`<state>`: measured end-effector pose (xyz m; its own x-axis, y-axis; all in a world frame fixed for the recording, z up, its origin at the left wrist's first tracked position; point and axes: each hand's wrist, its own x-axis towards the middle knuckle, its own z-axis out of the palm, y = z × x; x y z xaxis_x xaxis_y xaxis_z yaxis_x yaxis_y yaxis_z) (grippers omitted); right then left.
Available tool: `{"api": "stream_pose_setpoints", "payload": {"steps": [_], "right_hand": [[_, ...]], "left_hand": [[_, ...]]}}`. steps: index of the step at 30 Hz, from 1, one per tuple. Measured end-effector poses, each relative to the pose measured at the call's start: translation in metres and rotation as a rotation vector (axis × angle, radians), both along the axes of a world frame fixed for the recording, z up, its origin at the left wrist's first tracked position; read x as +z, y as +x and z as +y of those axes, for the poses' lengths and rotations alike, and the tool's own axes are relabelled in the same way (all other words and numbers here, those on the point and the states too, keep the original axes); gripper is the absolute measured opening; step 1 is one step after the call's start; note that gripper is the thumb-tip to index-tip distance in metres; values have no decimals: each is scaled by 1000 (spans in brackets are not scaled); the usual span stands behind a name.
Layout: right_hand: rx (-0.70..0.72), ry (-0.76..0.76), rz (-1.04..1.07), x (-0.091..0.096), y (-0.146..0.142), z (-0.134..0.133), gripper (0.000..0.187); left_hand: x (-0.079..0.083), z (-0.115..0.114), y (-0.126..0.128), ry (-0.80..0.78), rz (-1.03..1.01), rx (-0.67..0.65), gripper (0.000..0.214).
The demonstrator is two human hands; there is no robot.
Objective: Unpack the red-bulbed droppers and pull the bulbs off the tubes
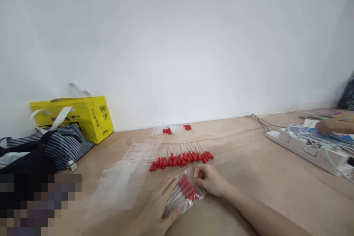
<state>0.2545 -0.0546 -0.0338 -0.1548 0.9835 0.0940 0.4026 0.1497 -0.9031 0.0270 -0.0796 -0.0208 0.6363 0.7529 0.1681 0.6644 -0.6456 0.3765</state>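
Observation:
A clear zip-lock bag point(199, 194) lies tilted near the front of the table, with several red-bulbed droppers point(188, 187) inside. My left hand point(163, 199) is around the bag's left end, its fingers along the upper side and its thumb at the lower edge. With curled fingers, my right hand point(211, 180) pinches the bag's upper right edge. Just beyond the hands, a row of loose droppers point(181, 159) lies with red bulbs towards me and clear stems pointing away. Flat clear zip-lock bags point(118, 180) overlap on the left of that row.
Against the wall is another bag point(177, 129) with red-bulbed pieces. A yellow bag point(99, 118) and a striped bag point(66, 147) stand at left. To the right are a white power strip point(301, 155) with cables and another person's hand point(329, 127).

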Motion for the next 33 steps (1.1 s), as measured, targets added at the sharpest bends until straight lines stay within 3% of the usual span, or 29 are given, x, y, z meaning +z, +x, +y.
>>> {"api": "stream_pose_setpoints", "payload": {"steps": [4, 8, 20, 33], "right_hand": [[132, -40, -24, 2, 7, 1, 3], [265, -84, 37, 8, 11, 0, 18], [371, -216, 215, 20, 14, -4, 48], [524, -239, 227, 26, 15, -6, 46]], "left_hand": [[-16, 4, -11, -17, 14, -23, 59], [-8, 5, -7, -21, 34, -40, 55], [0, 4, -4, -40, 30, -81, 52], [3, 2, -4, -59, 81, -69, 55]]}}
